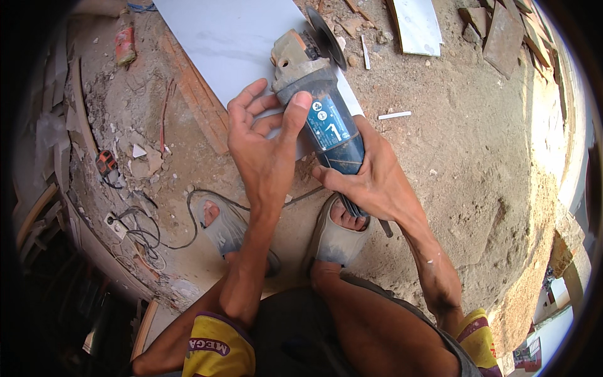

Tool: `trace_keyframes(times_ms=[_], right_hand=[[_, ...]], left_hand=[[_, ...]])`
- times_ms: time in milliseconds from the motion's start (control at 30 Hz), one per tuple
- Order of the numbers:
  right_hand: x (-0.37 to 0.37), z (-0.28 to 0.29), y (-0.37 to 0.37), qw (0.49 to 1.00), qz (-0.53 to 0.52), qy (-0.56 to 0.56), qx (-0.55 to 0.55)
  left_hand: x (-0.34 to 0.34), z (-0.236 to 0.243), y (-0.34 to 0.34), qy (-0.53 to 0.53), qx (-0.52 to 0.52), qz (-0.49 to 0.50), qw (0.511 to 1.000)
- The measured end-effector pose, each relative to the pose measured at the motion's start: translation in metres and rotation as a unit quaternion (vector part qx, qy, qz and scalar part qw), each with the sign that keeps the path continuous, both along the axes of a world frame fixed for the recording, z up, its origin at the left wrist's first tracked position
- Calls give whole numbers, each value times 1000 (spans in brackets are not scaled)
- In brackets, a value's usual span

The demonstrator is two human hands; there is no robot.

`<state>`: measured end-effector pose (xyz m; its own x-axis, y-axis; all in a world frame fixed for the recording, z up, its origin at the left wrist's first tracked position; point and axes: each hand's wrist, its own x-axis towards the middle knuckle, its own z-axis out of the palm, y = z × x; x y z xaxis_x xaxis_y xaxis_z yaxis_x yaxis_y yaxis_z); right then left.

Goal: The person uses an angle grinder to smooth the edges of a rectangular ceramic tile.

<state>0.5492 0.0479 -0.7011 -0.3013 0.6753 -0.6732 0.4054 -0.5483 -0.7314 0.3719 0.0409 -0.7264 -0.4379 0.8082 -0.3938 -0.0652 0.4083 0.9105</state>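
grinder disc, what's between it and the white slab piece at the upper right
In the head view, a narrow white strip and brown fragments on the dirt floor show between the grinder disc and the white slab piece.

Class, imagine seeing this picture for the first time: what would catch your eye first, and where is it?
First, the blue grinder just above the centre, its dark disc at the top; the right hand grips its lower end, the left hand beside its upper part. Next, the big white board behind it, bright against the dusty ground. Then the red bottle at upper left.
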Motion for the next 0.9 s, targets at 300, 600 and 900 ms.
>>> trace_keyframes(times_ms=[300, 600, 900], right_hand=[[6, 0, -13, 999, -11, 8, 31], [9, -1, -21, 999, -22, 18, 20], [15, 10, -22, 998, -23, 14, -49]], left_hand=[[2, 0, -2, 7, 5, 3, 1000], [-4, 2, -2, -3, 2, 8, 1000], [-2, 0, -3, 77, -17, 0, 997]])
